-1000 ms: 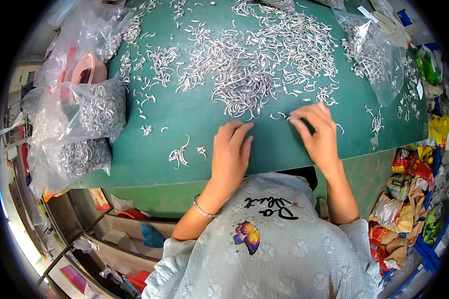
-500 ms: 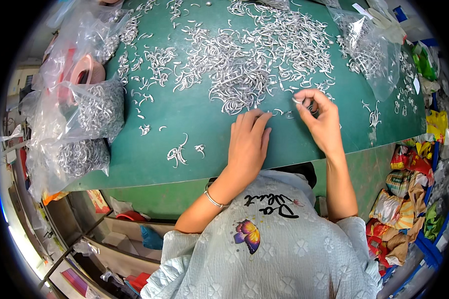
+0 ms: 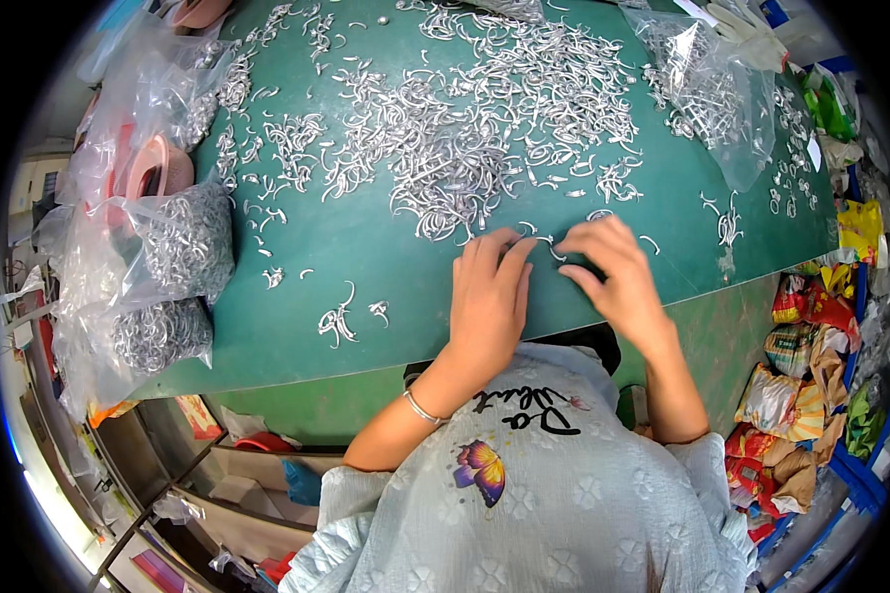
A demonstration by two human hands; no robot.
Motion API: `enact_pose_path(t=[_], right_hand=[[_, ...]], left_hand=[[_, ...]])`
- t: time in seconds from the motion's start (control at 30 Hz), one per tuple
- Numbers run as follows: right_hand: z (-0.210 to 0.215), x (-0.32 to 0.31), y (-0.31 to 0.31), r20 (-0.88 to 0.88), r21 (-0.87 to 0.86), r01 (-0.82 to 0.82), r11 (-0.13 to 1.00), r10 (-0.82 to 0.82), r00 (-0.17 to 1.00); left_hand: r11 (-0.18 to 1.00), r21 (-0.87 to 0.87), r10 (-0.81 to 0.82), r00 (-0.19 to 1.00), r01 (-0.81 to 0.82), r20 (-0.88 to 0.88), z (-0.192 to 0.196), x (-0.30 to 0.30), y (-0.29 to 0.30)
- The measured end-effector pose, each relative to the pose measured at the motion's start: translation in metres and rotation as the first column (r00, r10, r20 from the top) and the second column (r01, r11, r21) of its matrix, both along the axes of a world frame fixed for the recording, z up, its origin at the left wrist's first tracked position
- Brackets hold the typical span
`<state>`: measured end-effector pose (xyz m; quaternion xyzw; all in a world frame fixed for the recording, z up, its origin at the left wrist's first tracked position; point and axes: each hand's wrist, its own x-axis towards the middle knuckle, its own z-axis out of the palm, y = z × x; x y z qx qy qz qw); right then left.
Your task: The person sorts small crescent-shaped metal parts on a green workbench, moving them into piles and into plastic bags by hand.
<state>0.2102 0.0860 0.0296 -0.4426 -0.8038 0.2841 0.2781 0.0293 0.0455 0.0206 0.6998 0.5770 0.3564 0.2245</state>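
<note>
Small, curved silvery metal pieces [image 3: 455, 163] lie heaped on the green table in front of me. My left hand [image 3: 489, 287] rests palm down at the near side of the heap, its fingers bent and its thumb apart from them. A curved metal piece [image 3: 527, 227] lies just beyond its index fingertip. To the right, my right hand [image 3: 615, 279] is slightly blurred, with a gap between thumb and fingers. Another curved piece [image 3: 557, 253] is at its fingertips; I see no firm grip on it. What lies under both palms is hidden.
Clear plastic bags [image 3: 186, 242] full of metal pieces stand along the left edge, with a pink basket [image 3: 160, 168] behind them. Another filled bag [image 3: 707, 94] lies at the far right. Small groups of pieces [image 3: 336, 321] are scattered on the green table [image 3: 287, 361].
My right hand has moved left and down toward my left hand. Its thumb and fingertips, pinched on a small piece before, are now farther apart. My left hand has barely moved; the view has shifted slightly.
</note>
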Motion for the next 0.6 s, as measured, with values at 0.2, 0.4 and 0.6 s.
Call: enact_pose_path(t=[0.2,0.4,0.6], right_hand=[[-0.013,-0.01,0.039,0.184,0.308,0.186,0.933,-0.25,0.951],[-0.001,-0.003,0.003,0.17,0.215,0.1,0.971,-0.138,0.976],[-0.004,0.001,-0.008,0.158,0.163,0.119,0.979,-0.145,0.977]], left_hand=[[0.99,0.008,-0.141,0.989,0.141,-0.053,-0.009,0.024,-0.001],[0.992,-0.01,-0.123,0.992,0.123,-0.02,-0.016,0.009,-0.012],[0.997,-0.005,-0.071,0.997,0.071,-0.037,-0.004,0.009,-0.011]])
